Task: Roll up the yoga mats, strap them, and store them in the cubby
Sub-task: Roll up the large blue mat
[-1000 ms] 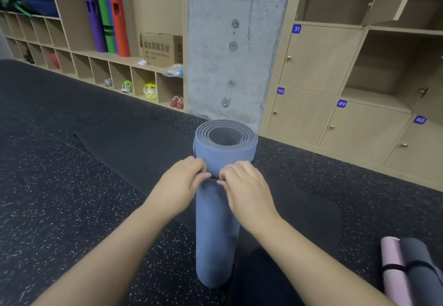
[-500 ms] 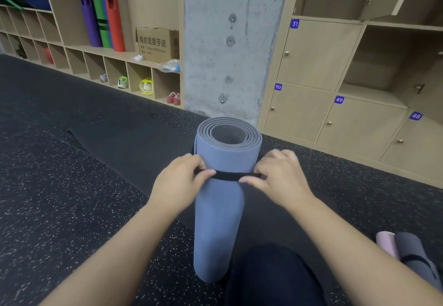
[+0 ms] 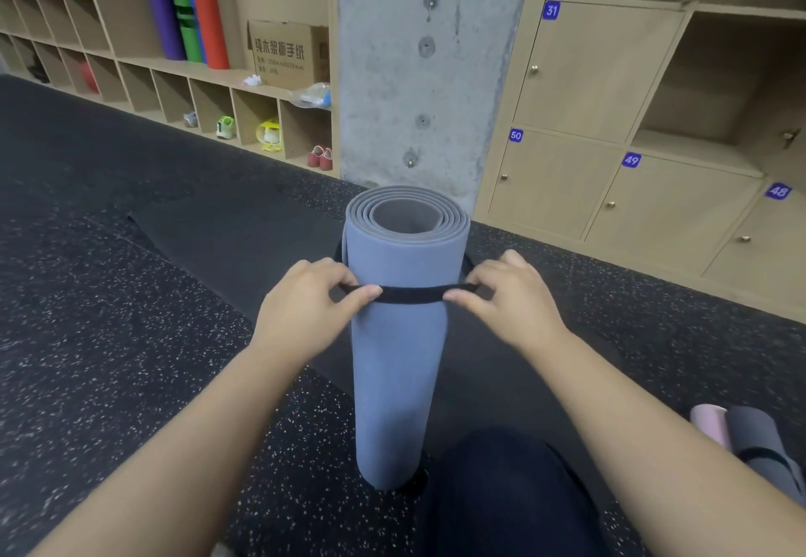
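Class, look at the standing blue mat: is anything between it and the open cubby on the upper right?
Nothing visible blocks it. The blue mat stands upright with both hands on its black strap; only bare floor and closed locker doors lie before the open cubby.

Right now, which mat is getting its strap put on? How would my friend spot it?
Find the grey concrete pillar. Just in front of it, the blue mat stands upright on the floor, both hands pinching a black strap around it. The pink mat and grey mat lie flat.
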A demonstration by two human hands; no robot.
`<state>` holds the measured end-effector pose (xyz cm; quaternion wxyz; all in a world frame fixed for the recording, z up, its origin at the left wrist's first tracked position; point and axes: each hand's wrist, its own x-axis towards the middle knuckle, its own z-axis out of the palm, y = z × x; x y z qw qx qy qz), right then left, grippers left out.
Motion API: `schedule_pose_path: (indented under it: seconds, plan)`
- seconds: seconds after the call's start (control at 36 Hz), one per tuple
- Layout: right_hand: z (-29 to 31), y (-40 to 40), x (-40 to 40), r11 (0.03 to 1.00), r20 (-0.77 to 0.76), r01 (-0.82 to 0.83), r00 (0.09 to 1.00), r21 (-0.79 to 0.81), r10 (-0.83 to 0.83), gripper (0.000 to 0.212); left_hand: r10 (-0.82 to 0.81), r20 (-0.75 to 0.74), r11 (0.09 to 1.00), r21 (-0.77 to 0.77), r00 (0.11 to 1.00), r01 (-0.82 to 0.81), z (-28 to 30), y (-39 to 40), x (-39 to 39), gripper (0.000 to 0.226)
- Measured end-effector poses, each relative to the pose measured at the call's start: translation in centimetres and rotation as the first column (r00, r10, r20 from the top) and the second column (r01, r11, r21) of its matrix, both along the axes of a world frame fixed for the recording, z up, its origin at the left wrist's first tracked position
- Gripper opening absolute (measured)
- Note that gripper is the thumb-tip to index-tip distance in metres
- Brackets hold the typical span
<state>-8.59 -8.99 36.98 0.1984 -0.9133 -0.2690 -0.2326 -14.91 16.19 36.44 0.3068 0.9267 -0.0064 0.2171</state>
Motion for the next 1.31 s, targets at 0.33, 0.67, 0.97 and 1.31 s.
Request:
schedule_pose_path:
  seconds: [0.33,0.67,0.97,1.31]
  plan:
    - [-2.9,0.3,-0.2,0.974,-0.246,0.098,0.968,0.203,-0.046,0.040,0.014,-0.048,0.984,-0.177,0.999,-0.022,-1.5,0.0,0.0,0.025]
    - [-6.4,-0.4,-0.7,0.972,-0.463,0.163,0.884,0.168,-0.069,0.037,0.000,-0.170,0.973,-0.226,0.985,-0.040,-5.5,-0.4,-0.4,0.021]
    - [-8.0,-1.3,-0.3,0.968,-0.608,0.246,0.760,-0.056,-0.228,0.034,0.027,-0.286,0.995,-0.088,0.958,-0.055,-9.8,-0.1,-0.1,0.028]
    - [-9.1,-0.5,0.4,0.951,-0.636,0.240,0.707,-0.197,-0.310,0.043,-0.021,-0.442,0.996,0.064,0.897,0.055,-12.2,0.1,0.6,0.017]
